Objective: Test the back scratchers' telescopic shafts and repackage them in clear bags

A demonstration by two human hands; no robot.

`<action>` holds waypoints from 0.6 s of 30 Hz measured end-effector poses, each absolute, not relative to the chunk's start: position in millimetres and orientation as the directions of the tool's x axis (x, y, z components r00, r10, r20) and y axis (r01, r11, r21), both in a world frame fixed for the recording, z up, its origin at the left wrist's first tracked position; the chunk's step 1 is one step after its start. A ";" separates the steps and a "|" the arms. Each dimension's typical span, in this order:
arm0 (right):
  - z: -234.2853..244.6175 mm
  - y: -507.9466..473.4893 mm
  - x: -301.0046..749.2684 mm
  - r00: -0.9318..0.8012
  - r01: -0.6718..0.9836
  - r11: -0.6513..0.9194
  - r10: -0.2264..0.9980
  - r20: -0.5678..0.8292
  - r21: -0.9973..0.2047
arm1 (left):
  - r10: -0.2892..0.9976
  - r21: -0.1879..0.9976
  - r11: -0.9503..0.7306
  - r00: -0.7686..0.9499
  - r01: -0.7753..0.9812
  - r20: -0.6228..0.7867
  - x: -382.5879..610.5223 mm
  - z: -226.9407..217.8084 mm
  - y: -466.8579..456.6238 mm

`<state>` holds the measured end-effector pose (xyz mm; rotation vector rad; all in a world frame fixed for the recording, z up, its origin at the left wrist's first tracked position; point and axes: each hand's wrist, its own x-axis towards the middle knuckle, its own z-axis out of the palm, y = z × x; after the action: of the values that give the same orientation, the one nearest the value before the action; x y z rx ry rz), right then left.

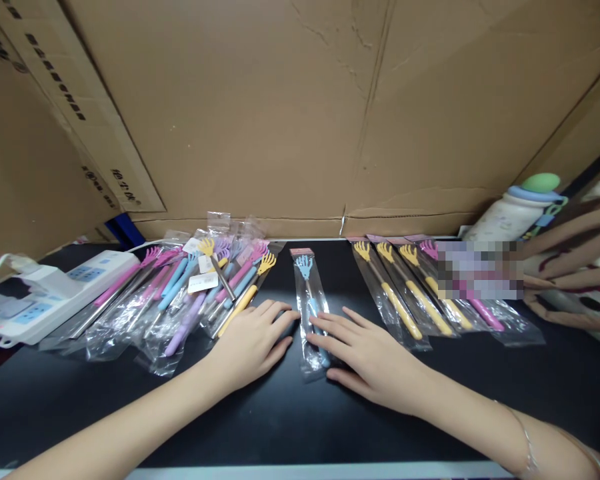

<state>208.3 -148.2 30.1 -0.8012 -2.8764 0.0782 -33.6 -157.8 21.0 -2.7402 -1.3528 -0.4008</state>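
Note:
A blue back scratcher (305, 267) in a clear plastic sleeve lies lengthwise on the black table, its hand-shaped end pointing away from me. My left hand (258, 340) rests at the sleeve's left edge, fingers stretched out and fingertips at the plastic. From the other side my right hand (364, 353) lies with spread fingers, some of them over the blue handle. Left of my hands is a heap of bagged back scratchers (185, 293) in pink, blue, purple and yellow. To the right, several bagged yellow scratchers (403, 310) and a pink one (480, 310) lie in a row.
A white power strip (75, 287) with plugs stands at the far left. At the right are a white bottle (505, 217) with a green-topped lid and a bag (580, 267). Cardboard (260, 113) walls off the back of the black table (260, 427).

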 end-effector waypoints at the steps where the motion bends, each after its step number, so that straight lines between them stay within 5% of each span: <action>1: 29.3 -147.6 208.5 -0.840 0.518 0.851 0.525 0.138 -0.084 | 0.773 0.060 -0.612 0.580 0.789 0.258 -33.6 20.8 -157.6; 18: 27.1 -125.6 232.1 -0.731 0.674 0.724 0.624 0.275 0.149 | 0.759 0.011 -0.615 0.589 0.788 0.277 -34.8 19.6 -157.4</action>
<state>232.1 -125.6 27.1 -1.0375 -2.7226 -0.3544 -34.8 -157.4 19.6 -2.6979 -1.3194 -0.3886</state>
